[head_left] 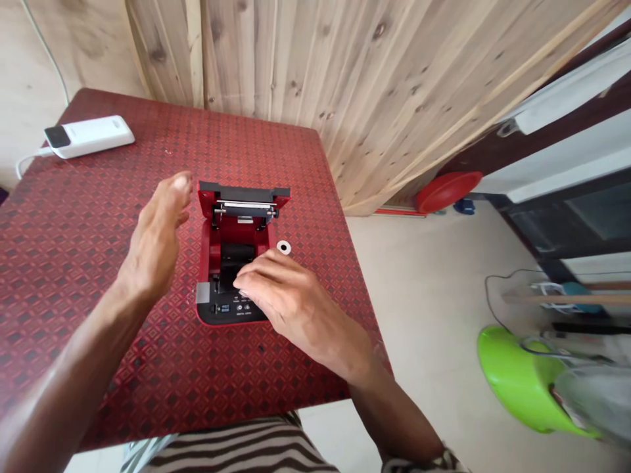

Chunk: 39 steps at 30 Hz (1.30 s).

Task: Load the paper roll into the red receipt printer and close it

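Printer, red and black: on the table, between the two hands, lid raised, inner bay exposed.
Left hand: just left of the printer, well spread from thumb to fingers, nothing held.
Right hand: over the printer's front right corner, fingers bunched, tips at the button panel — whether they grip anything cannot be told. It hides the panel's right part and some of the bay.
Roll, white, dark centre: on the table, just beyond the right hand.
Power bank, white, cable attached: far left corner, well apart from the printer.
Wall, wooden: behind the table.
Floor, right — red basin; green plastic item, partly covered.
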Available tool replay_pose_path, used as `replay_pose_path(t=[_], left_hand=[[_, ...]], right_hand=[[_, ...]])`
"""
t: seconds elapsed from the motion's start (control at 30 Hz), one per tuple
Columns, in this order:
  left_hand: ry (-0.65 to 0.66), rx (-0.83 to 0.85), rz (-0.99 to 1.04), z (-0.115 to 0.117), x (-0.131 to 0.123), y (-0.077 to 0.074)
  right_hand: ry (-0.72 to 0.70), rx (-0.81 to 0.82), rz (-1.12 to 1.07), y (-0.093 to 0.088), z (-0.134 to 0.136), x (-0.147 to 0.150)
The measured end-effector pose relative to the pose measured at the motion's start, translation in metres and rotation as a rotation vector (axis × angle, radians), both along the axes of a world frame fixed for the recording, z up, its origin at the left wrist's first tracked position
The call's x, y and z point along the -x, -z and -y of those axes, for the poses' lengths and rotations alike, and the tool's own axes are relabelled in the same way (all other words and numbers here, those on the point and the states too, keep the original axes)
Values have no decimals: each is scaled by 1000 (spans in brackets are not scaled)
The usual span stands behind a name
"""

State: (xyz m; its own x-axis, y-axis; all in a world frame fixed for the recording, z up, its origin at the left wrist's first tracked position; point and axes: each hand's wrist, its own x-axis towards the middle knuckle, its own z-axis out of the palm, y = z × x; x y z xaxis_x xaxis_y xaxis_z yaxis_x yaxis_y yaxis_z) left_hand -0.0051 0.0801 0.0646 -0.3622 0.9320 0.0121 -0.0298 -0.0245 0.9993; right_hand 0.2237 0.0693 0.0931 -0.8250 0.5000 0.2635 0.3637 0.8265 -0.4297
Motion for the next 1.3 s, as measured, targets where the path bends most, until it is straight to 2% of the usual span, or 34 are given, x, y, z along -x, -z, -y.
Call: replay_pose_path(t=[0.1, 0.17, 0.3, 0.4, 0.5, 0.6, 0.73, 1.17, 1.3], left_hand=[[-50, 55, 124, -26, -13, -20], [-54, 79, 190, -28, -22, -28], [-51, 75, 251, -4, -34, -31], [-75, 93, 225, 22, -39, -22], [-50, 210, 243, 45, -41, -9], [-13, 297, 251, 59, -41, 1], [60, 302, 265, 64, -39, 4], [44, 266, 271, 68, -33, 11], [91, 199, 289, 83, -27, 11]], right_hand=[[48, -131, -104, 9, 6, -4], [84, -233, -142, 15, 10, -6], [108, -368, -138, 23, 17, -9], [123, -432, -146, 26, 21, -9], [180, -477, -179, 30, 25, -8], [244, -407, -212, 33, 26, -7], [245, -325, -227, 34, 26, -5], [247, -200, -294, 35, 32, -10], [387, -179, -438, 37, 40, -24]])
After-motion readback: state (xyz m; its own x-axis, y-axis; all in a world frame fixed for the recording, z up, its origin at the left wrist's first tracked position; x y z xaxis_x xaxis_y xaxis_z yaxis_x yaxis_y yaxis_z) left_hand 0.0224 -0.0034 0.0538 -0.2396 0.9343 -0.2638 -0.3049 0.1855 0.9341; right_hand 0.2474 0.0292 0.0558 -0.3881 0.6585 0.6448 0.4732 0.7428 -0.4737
